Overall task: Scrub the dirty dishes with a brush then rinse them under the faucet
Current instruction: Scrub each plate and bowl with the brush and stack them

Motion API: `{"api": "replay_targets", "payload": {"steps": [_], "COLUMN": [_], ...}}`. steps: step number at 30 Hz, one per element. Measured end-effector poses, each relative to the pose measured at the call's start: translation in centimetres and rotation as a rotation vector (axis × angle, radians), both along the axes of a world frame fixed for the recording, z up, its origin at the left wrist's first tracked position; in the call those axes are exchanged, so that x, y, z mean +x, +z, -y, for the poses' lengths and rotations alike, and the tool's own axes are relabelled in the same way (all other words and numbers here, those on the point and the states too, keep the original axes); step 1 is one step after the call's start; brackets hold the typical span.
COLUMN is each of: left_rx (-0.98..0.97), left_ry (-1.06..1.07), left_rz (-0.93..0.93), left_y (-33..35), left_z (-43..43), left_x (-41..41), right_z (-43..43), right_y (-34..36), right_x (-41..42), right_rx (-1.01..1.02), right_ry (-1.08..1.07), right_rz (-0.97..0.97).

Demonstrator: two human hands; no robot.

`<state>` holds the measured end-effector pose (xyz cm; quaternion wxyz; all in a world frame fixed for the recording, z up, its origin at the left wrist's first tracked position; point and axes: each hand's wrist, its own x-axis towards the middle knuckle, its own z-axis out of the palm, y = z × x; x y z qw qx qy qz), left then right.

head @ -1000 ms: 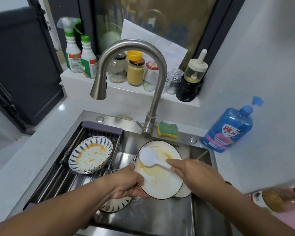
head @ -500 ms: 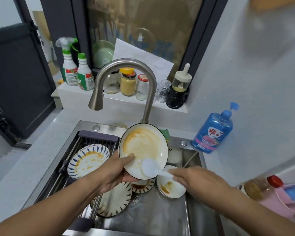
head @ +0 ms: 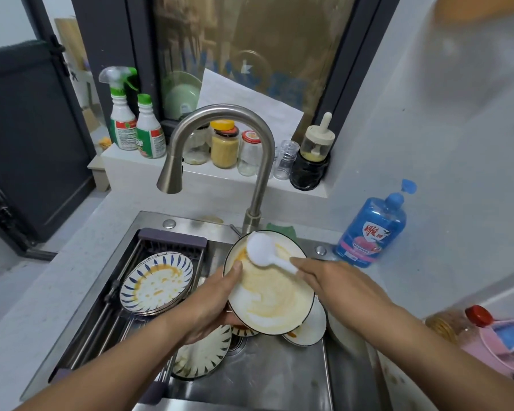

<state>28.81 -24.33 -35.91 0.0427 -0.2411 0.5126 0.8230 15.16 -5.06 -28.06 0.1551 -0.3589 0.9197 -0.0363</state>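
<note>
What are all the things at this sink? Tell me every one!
Sink: one, steel, middle.
Faucet: one, steel, behind the sink.
Scrubbed plate: one, white with orange smears, over the sink.
Brush: one, white, head on that plate.
Striped plates: a stack, white and blue, on the rack at left.
Other plates: at least two, dirty, low in the sink.
Soap bottle: one, blue, right of the sink.
Spray bottles: two, white with green tops, ledge at left.
Jars: several, clear, ledge behind the faucet.
Left hand: one, grips the plate's edge.
Right hand: one, holds the brush handle.
</note>
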Motion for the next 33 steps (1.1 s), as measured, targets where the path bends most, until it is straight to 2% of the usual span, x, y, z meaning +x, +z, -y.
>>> {"api": "replay_targets", "payload": {"steps": [4,8,11,14,18,22,25,29,31,33], "left_rx": [0.008,0.006,0.018,-0.053,-0.027,0.02,0.002,0.059,0.085,0.079], "left_ry": [0.065,0.165,0.194,0.079,-0.077,-0.078,-0.123,-0.052,0.026,0.092], "left_rz": [-0.019,-0.041,-0.068,-0.062,-0.059,-0.077,-0.087,-0.07,-0.072,-0.079], "left_y": [-0.3,-0.4,-0.2,0.2,0.4,0.8,0.6,0.6,0.8,0.8], "left_z": [0.0,0.2,0.7,0.4,-0.7,-0.7,-0.5,0.1,0.4,0.5], "left_x": [0.3,0.7,0.8,0.5,0.0,0.5,1.3,2.0,2.0,1.9], "right_z": [0.2,-1.6,-3.2,-2.8,-0.3,0.2,0.0,-1.0,-1.7,-2.3], "right_y": [-0.3,-0.2,0.4,1.3,1.9,2.6,3.2,3.4,3.4,3.3], "right_x": [2.0,3.1,1.3,-0.3,0.5,1.6,1.9,1.7,1.8,2.2], "right_rx": [0.042,0.192,0.209,0.153,0.028,0.07,0.13,0.251,0.298,0.31], "right_ry": [0.087,0.235,0.112,0.029,0.057,0.159,0.206,0.107,0.037,0.006], "right_rz": [0.091,0.037,-0.033,-0.083,-0.017,0.039,-0.089,-0.315,-0.288,-0.154]}}
